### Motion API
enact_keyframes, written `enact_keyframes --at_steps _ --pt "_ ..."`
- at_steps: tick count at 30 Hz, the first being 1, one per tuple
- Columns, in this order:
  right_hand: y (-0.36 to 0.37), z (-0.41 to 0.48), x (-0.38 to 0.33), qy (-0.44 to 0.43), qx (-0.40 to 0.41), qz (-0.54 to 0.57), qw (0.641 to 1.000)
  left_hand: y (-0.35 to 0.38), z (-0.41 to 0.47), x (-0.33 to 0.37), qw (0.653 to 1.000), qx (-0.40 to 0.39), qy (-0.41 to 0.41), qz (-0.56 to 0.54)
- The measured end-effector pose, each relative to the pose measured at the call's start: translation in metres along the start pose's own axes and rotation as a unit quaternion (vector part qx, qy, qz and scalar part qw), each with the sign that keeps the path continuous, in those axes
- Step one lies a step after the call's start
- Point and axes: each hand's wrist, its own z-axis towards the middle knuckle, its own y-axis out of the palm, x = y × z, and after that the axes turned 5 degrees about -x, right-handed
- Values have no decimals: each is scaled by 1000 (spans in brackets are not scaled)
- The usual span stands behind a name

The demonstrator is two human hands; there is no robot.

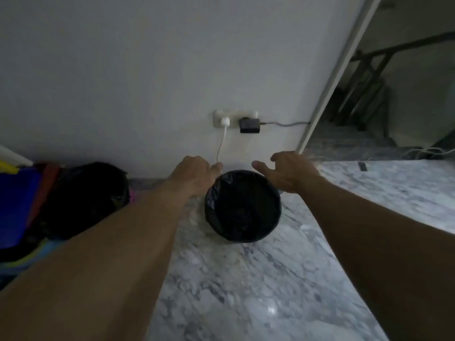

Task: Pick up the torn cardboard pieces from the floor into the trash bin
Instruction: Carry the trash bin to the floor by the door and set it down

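Both arms reach toward the wall: the left hand (194,172), fingers curled and apparently empty, touches the bin (242,205) rim's far left edge, while the right hand (290,172), spread open, hovers over its far right. The black-lined bin stands between them on the marble floor (246,279); no cardboard is visible.

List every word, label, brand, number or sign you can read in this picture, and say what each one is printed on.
None can be read.
The black charger and white plug at the wall socket show no legible marking.
The trash bin shows only its plain black liner.
The small dark object on the floor is too blurred.
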Motion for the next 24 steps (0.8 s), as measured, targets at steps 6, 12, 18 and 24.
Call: enact_keyframes --at_steps 6,12,18,24 --pt "142 52 49 5 6 -14 1000 120 63 -71 1000 23 -3 3" --pt "235 94 92 37 17 0 999 202 106 -115 998 42 -18 44" --pt "290 124 123 68 36 23 997 252 139 -140 998 46 -37 15" --pt "331 127 145 68 51 66 994 287 160 -157 995 59 -61 -46"
